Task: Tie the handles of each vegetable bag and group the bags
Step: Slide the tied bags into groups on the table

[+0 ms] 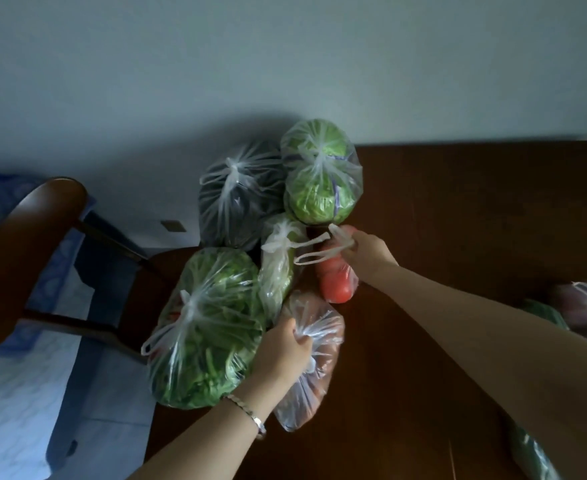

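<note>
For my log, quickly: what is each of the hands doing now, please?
Left hand: grips the orange-vegetable bag.
Right hand: holds the red-vegetable bag at its handles.

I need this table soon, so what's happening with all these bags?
A person is grouping vegetable bags at the table edge. The left hand grips the gathered top of the orange bag; the right hand pinches a handle loop over the tomato bag, though whose loop is unclear. The greens bag, cabbage bag, dark bag and pale bag are already knotted.

Six knotted vegetable bags [212, 327], clustered.
</note>
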`<action>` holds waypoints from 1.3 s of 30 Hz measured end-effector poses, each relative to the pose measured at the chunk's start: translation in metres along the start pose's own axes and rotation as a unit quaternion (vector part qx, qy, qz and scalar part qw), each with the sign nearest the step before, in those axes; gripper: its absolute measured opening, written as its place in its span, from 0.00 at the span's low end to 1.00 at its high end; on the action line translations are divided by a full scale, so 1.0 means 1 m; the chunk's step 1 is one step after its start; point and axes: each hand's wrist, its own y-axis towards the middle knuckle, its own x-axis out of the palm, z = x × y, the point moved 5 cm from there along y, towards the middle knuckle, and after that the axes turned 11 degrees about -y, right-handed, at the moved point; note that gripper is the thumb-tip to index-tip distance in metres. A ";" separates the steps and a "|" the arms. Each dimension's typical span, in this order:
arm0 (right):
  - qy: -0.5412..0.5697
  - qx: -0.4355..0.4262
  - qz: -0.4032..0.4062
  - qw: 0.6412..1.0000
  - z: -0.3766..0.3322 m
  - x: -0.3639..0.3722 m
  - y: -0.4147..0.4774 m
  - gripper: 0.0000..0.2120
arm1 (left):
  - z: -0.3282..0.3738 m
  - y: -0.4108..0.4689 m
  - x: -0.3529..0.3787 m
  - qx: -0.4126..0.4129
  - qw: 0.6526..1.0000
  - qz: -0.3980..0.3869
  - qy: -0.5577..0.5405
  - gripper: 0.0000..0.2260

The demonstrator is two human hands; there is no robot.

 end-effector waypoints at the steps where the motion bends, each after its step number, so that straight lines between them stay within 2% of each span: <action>1: 0.006 0.004 0.002 1.000 -0.006 0.005 0.005 0.12 | -0.002 0.002 -0.001 0.000 1.000 -0.011 0.012 0.09; 6: 0.025 0.003 0.001 1.000 -0.027 0.023 0.007 0.16 | 0.000 0.014 -0.001 -0.004 0.997 -0.048 0.056 0.14; 9: -0.005 -0.053 -0.055 0.997 -0.025 0.030 -0.006 0.20 | 0.000 0.021 0.000 -0.012 0.996 -0.069 0.054 0.04; 10: -0.013 -0.066 -0.069 0.995 -0.020 0.029 -0.012 0.23 | 0.001 0.023 0.000 -0.014 0.995 -0.072 0.061 0.05; 12: 0.020 -0.053 -0.054 0.997 -0.002 0.019 -0.024 0.25 | 0.006 0.024 0.001 -0.011 0.989 -0.073 0.128 0.14; 14: 0.028 -0.033 -0.017 0.999 0.024 -0.001 -0.037 0.21 | 0.026 0.022 0.001 0.030 0.964 -0.026 0.264 0.23; 16: 0.005 -0.008 -0.022 1.000 0.062 -0.024 -0.053 0.13 | 0.065 0.011 0.011 0.114 0.929 0.006 0.351 0.23; 17: -0.001 0.007 -0.032 0.999 0.080 -0.035 -0.061 0.10 | 0.084 0.006 0.019 0.157 0.923 0.003 0.351 0.21; 19: -0.002 0.041 -0.009 0.999 0.121 -0.066 -0.080 0.06 | 0.120 -0.007 0.047 0.217 0.923 -0.058 0.311 0.15; 21: -0.025 0.082 0.043 0.995 0.167 -0.100 -0.097 0.06 | 0.150 -0.024 0.086 0.242 0.921 -0.137 0.274 0.13; 24: -0.085 0.150 0.109 0.979 0.235 -0.149 -0.121 0.07 | 0.187 -0.042 0.145 0.262 0.913 -0.180 0.256 0.12; 26: -0.113 0.185 0.105 0.971 0.277 -0.169 -0.126 0.08 | 0.203 -0.046 0.182 0.239 0.921 -0.180 0.249 0.14; 28: -0.185 0.202 0.041 0.961 0.315 -0.175 -0.128 0.20 | 0.214 -0.052 0.219 0.186 0.941 -0.171 0.225 0.19; 30: -0.300 0.209 -0.036 0.930 0.343 -0.168 -0.131 0.33 | 0.217 -0.054 0.250 0.119 0.961 -0.147 0.203 0.31; 32: -0.368 0.183 -0.056 0.910 0.360 -0.159 -0.130 0.38 | 0.208 -0.053 0.275 0.053 0.971 -0.129 0.193 0.42; 34: -0.378 0.141 -0.025 0.915 0.368 -0.157 -0.125 0.35 | 0.198 -0.052 0.298 -0.008 0.978 -0.128 0.165 0.49; 36: -0.375 0.095 -0.004 0.922 0.370 -0.155 -0.120 0.28 | 0.189 -0.053 0.312 -0.053 0.982 -0.122 0.137 0.49; 37: -0.370 0.072 -0.003 0.926 0.371 -0.153 -0.117 0.24 | 0.187 -0.053 0.314 -0.058 0.982 -0.109 0.142 0.46; 39: -0.348 0.036 -0.016 0.937 0.373 -0.152 -0.112 0.19 | 0.187 -0.051 0.312 -0.046 0.982 -0.073 0.169 0.32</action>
